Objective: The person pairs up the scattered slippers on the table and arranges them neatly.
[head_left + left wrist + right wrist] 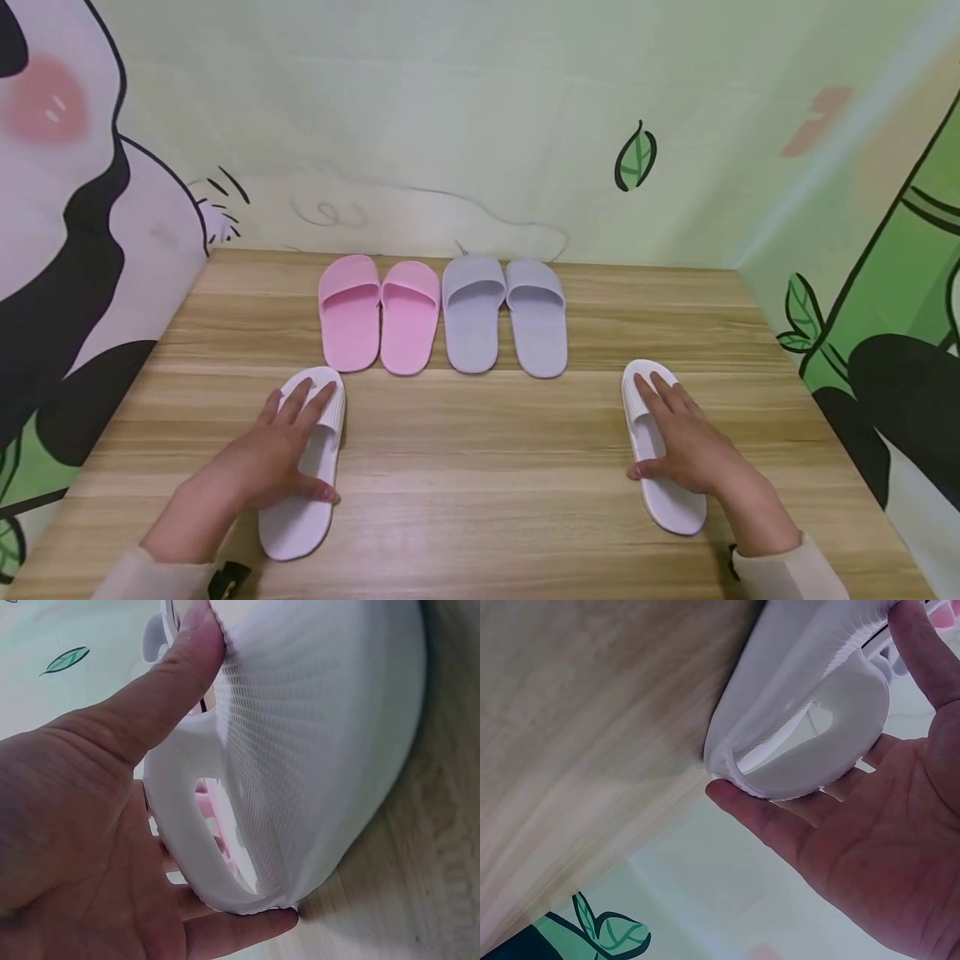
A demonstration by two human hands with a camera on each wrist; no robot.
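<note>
On the left of the wood-grain surface, my left hand (273,462) spans a white slipper (296,533) from above. Its thumb (161,694) lies at one edge of the sole and its little finger (240,930) at the other side, by the strap. Far to the right, my right hand (693,450) holds another white slipper (675,508) in the same way. In the right wrist view its little finger (754,814) touches the strap's outer side, with the thumb (922,645) across the sole. Both white slippers point toward the back wall, soles close over the surface.
A pink pair of slippers (351,333) and a grey pair (471,333) stand side by side along the back edge of the wooden surface (480,500). Behind them rises a pale green wall (450,125). Printed cartoon walls (922,292) flank both sides.
</note>
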